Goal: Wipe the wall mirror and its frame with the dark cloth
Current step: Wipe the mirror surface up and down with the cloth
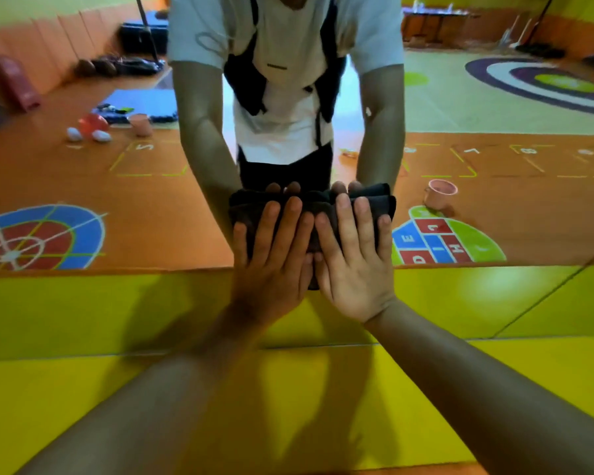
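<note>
Dark soft cloth (pixel 242 216) bunched on glossy mirror (pixel 144 231); left hand (pixel 275 262), right hand (pixel 354 269) press flat-fingered.

Your wall mirror (pixel 460 108) reflects an orange floor (pixel 172 231), so every character reads reversed. In the yellow-outlined hopscotch squares (pixel 148 159) you can read a white 5 at left, and a 7 and an 8 in the squares at right. On the half-round red, blue and green floor marking (pixel 474 241) you can read 1, E, H, I and D, one per cell.
</note>
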`<state>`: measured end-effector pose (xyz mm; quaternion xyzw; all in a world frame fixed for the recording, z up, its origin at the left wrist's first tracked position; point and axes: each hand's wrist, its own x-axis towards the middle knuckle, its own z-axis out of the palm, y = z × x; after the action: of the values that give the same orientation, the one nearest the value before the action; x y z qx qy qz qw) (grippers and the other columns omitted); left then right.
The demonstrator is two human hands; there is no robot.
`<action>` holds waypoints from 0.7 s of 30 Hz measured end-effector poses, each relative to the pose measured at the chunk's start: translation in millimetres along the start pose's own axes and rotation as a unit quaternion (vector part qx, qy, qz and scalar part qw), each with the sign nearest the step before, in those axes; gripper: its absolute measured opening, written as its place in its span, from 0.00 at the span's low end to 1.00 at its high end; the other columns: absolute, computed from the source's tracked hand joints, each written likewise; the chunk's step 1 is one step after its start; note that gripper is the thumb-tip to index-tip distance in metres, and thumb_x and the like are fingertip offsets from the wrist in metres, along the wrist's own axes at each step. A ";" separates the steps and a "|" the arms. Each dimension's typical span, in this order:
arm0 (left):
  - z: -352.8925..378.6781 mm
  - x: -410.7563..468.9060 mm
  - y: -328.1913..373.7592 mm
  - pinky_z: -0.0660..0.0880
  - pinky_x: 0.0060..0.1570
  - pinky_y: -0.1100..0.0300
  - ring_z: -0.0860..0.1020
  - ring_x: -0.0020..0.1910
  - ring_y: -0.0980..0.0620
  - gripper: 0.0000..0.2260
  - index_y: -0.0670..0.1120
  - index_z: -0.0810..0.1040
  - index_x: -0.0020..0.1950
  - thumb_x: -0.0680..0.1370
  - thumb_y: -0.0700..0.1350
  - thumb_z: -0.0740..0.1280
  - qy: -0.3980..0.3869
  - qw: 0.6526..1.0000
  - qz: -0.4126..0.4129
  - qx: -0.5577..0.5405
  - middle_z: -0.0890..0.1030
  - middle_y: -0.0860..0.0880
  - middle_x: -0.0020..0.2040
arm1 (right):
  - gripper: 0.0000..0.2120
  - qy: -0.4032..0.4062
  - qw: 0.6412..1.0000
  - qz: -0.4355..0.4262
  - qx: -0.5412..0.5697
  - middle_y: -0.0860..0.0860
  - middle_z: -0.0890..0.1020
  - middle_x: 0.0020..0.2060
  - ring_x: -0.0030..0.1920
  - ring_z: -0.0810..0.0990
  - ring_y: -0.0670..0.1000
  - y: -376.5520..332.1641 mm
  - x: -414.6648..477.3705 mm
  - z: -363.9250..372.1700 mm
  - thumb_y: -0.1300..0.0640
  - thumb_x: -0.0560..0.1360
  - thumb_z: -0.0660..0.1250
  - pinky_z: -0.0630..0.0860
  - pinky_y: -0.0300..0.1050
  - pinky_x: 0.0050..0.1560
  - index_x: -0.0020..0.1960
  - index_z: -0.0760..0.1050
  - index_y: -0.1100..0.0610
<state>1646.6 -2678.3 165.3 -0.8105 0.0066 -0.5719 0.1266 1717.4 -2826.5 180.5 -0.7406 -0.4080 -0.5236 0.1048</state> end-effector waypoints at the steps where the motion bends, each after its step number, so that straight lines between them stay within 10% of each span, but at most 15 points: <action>1: 4.1 -12.2 4.0 0.43 0.81 0.40 0.50 0.84 0.43 0.28 0.44 0.54 0.84 0.86 0.52 0.52 -0.001 1.000 0.002 0.001 0.50 0.45 0.85 | 0.35 -0.004 1.000 -0.001 0.000 0.57 0.43 0.83 0.83 0.44 0.58 -2.8 -11.7 4.4 0.49 0.82 0.59 0.39 0.59 0.82 0.84 0.49 0.56; 21: 47.2 -213.4 26.6 0.40 0.79 0.40 0.46 0.84 0.41 0.32 0.42 0.51 0.85 0.85 0.53 0.58 -0.084 0.995 0.060 0.001 0.47 0.42 0.85 | 0.38 -0.086 0.996 -0.009 0.018 0.58 0.43 0.83 0.83 0.43 0.58 -63.3 -198.3 75.3 0.47 0.83 0.62 0.39 0.57 0.82 0.84 0.48 0.57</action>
<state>1620.2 -2661.5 -52.7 -0.8534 0.0438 -0.4935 0.1619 1700.6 -2839.8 -39.9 -0.7772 -0.4319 -0.4510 0.0776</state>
